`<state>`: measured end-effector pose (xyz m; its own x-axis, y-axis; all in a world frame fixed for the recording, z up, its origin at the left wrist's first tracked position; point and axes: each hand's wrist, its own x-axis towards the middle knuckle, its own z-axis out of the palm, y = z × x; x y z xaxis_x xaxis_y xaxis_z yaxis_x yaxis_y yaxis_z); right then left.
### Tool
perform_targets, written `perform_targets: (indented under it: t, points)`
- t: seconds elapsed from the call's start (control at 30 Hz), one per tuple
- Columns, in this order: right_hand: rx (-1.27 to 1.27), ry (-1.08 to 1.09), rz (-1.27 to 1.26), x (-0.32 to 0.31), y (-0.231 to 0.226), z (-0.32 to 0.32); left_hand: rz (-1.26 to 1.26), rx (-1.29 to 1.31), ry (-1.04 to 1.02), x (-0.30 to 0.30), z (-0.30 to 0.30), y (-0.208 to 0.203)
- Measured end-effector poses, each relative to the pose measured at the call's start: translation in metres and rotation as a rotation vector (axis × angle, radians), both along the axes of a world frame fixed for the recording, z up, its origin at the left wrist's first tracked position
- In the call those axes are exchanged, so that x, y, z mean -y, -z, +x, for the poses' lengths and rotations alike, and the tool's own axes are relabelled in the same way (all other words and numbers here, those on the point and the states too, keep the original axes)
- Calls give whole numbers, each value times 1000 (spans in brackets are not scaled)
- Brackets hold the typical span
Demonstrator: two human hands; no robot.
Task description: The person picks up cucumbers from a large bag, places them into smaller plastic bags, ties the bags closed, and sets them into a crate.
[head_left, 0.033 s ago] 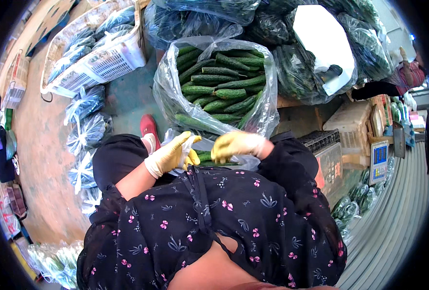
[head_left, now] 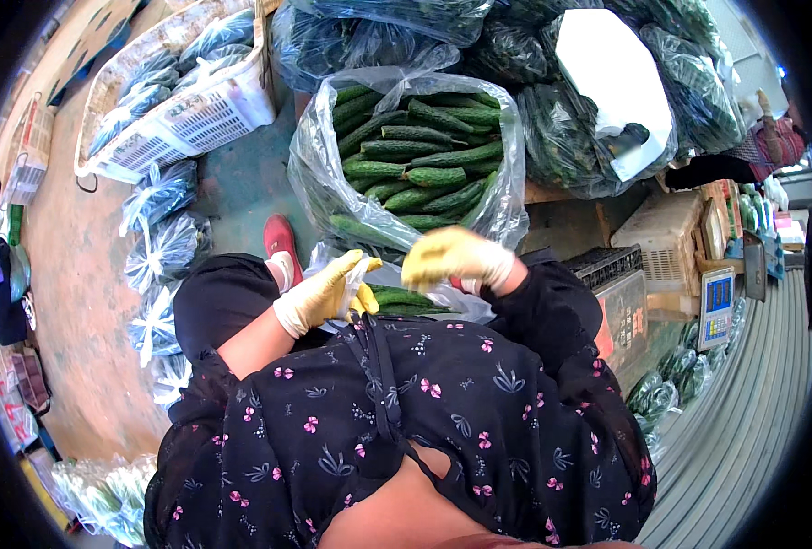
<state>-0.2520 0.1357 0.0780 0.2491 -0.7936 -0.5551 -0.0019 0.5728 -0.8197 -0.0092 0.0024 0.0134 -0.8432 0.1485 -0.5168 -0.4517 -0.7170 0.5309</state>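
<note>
Head view: the left hand (head_left: 325, 295), in a yellow glove, has its grip closed on the gathered edge of a small clear bag (head_left: 467, 304) at the person's lap. Green cucumbers (head_left: 400, 300) lie inside that bag, their ends toward the floral top (head_left: 406, 412). The right hand (head_left: 452, 259), gloved in yellow too, hovers over the small bag's far side, fingers curled and blurred; whether its grip holds anything I cannot tell. Just beyond both hands stands a large clear bag (head_left: 309, 174), its mouth wide and packed with more dark green cucumbers. A red shoe (head_left: 280, 240) rests on the floor at its near left. Farther left, tied bags (head_left: 166, 190) form a line on the floor, leading up to a white basket (head_left: 206, 123) with filled bags inside. To the right are a black crate (head_left: 605, 263) and a scale (head_left: 717, 304); beyond the large bag, a white sheet (head_left: 607, 87) lies over dark filled bags (head_left: 552, 137).
</note>
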Motion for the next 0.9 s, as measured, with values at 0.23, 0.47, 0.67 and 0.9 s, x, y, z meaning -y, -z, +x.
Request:
perform_targets:
  t: [0.23, 0.47, 0.67, 0.9]
  points:
    - [-1570, -779, 6, -11, 186, -72, -22, 6, 9, 6, -24, -7]
    - [-1730, -736, 18, -4, 182, -67, -19, 11, -39, 5, -23, -5]
    - [-1109, 282, -338, -20, 114, -133, 10, 36, -61, 8, -21, -13]
    - [241, 1090, -468, -65, 25, -144, 47, -39, -133, 10, -19, -5]
